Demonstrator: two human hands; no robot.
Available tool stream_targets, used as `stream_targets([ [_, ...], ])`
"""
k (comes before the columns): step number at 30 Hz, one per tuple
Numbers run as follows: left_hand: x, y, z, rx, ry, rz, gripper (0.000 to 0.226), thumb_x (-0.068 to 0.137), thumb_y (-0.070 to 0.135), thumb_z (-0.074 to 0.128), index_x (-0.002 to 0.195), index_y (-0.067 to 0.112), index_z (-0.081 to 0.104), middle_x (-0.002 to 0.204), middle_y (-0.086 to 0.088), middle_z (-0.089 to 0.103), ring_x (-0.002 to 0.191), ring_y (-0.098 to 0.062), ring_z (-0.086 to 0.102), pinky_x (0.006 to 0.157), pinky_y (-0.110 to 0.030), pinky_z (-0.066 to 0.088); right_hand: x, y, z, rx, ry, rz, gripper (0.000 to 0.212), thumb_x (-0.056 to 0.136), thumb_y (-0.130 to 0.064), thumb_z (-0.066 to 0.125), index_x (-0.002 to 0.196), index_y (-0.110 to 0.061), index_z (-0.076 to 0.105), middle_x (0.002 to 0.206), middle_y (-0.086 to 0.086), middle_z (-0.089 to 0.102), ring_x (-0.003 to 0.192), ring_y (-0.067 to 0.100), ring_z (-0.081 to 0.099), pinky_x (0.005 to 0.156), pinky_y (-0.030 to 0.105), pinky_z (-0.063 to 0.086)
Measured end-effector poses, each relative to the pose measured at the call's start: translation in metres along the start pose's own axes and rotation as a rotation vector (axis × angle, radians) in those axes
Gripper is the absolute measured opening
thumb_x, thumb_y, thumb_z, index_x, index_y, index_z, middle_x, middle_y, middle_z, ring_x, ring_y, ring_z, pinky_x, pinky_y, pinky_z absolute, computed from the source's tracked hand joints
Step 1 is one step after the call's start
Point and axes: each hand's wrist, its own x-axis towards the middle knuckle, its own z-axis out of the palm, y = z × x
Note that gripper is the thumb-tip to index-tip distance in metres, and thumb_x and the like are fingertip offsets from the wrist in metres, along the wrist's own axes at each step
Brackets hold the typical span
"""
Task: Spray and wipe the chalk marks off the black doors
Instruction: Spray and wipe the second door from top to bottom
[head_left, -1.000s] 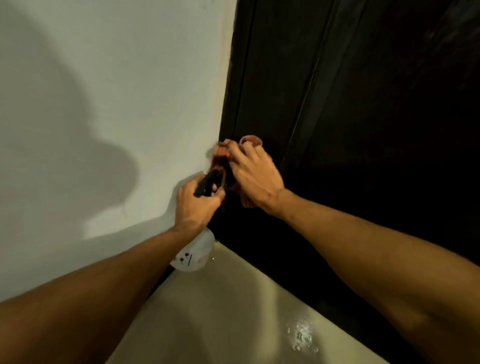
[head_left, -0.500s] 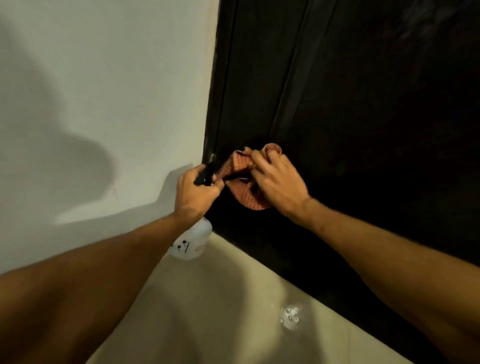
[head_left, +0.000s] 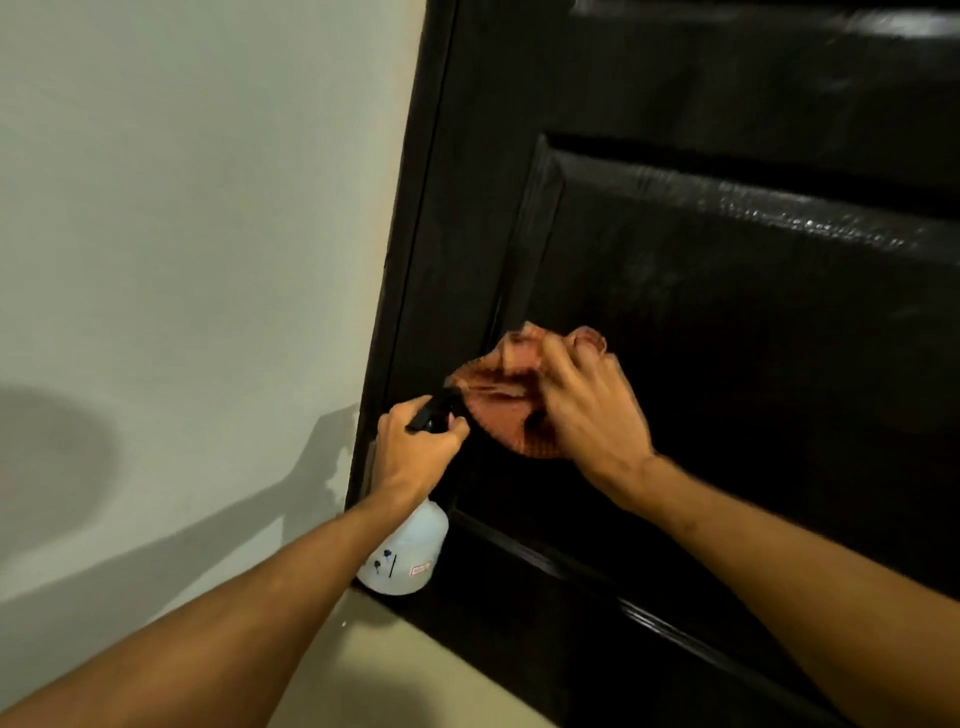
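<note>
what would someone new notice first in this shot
The orange-red cloth stands out, held by the right hand against the black door at centre. Just left of it, the left hand grips a white spray bottle by its black head, beside the pale wall.

The person is showing 2 arms, both running bare from wrist to the near edge. The left forearm (head_left: 234, 613) is looking lean and smooth, with knuckles standing out on the left hand (head_left: 415, 457). The right hand (head_left: 587, 415) is appearing blurred, tendons faintly ridging its back; the right forearm (head_left: 779, 545) is widening toward the near right corner.
</note>
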Motion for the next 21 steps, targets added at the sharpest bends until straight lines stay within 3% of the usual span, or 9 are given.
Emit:
stream_targets([
  [2,0.0,0.018,0.002,-0.018,0.025,0.032,0.018,0.083,0.037,0.075,0.07,0.029,0.065,0.072,-0.003,0.068,0.069,-0.026,0.069,0.059,-0.047,0.06,-0.02,-0.025,0.012,-0.028,-0.108,-0.194,0.053,0.09,-0.019,0.034,0.131,-0.008,0.067,0.152,0.018,0.045,0.128,0.042,0.045,0.093,0.046,0.044],
  [5,-0.002,0.035,0.0,0.003,0.048,0.061,0.017,0.086,0.032,0.074,0.073,0.026,0.065,0.076,-0.006,0.069,0.072,-0.027,0.069,0.064,-0.046,0.063,-0.025,-0.036,0.016,-0.047,-0.203,-0.422,0.051,0.088,-0.024,0.036,0.121,-0.016,0.074,0.15,0.013,0.051,0.128,0.035,0.052,0.094,0.042,0.049],
  [7,0.0,0.04,-0.003,0.024,0.032,0.056,0.018,0.089,0.024,0.075,0.073,0.02,0.067,0.071,-0.008,0.07,0.065,-0.029,0.068,0.061,-0.048,0.062,0.003,-0.013,0.002,-0.046,-0.114,-0.352,0.045,0.088,-0.023,0.044,0.12,-0.017,0.074,0.148,0.011,0.053,0.123,0.034,0.052,0.088,0.041,0.049],
  [9,0.006,0.044,-0.004,0.017,0.019,0.067,0.017,0.088,0.023,0.075,0.074,0.016,0.069,0.07,-0.012,0.071,0.066,-0.035,0.069,0.057,-0.053,0.06,0.041,0.025,-0.018,-0.058,-0.041,-0.103,0.047,0.09,-0.019,0.049,0.133,-0.011,0.065,0.15,0.013,0.049,0.119,0.036,0.046,0.085,0.043,0.046],
  [12,0.016,0.057,-0.007,0.003,0.056,0.106,0.019,0.085,0.024,0.077,0.071,0.016,0.067,0.068,-0.013,0.07,0.064,-0.038,0.068,0.05,-0.056,0.056,0.069,0.061,-0.035,-0.086,-0.017,0.151,0.057,0.087,-0.018,0.047,0.142,-0.005,0.053,0.157,0.02,0.036,0.118,0.039,0.039,0.091,0.048,0.043],
  [14,0.019,0.066,-0.009,0.005,0.084,0.153,0.022,0.085,0.025,0.078,0.07,0.016,0.064,0.065,-0.011,0.067,0.06,-0.036,0.066,0.049,-0.055,0.056,0.064,0.046,-0.024,-0.108,-0.017,0.049,0.055,0.09,-0.021,0.042,0.142,-0.009,0.056,0.158,0.018,0.037,0.121,0.037,0.044,0.094,0.047,0.044],
  [17,0.015,0.074,-0.009,0.004,0.082,0.19,0.022,0.085,0.026,0.08,0.071,0.02,0.065,0.063,-0.003,0.066,0.058,-0.026,0.066,0.055,-0.053,0.059,0.043,0.017,-0.005,-0.099,-0.15,-0.344,0.051,0.091,-0.024,0.03,0.118,-0.021,0.073,0.151,0.01,0.048,0.124,0.032,0.051,0.091,0.042,0.044],
  [18,0.014,0.075,-0.009,0.012,0.071,0.194,0.021,0.086,0.027,0.08,0.071,0.021,0.066,0.064,-0.002,0.067,0.059,-0.024,0.067,0.056,-0.053,0.06,0.043,0.022,-0.007,-0.092,-0.168,-0.382,0.051,0.091,-0.024,0.029,0.114,-0.023,0.074,0.151,0.009,0.049,0.125,0.032,0.051,0.09,0.042,0.042],
  [21,0.008,0.079,-0.002,-0.001,0.023,0.198,0.018,0.087,0.021,0.079,0.073,0.016,0.068,0.067,-0.009,0.068,0.063,-0.031,0.068,0.054,-0.053,0.06,0.04,0.067,-0.032,-0.07,-0.067,-0.155,0.041,0.091,-0.021,0.039,0.117,-0.016,0.07,0.152,0.012,0.048,0.118,0.036,0.05,0.082,0.044,0.041],
])
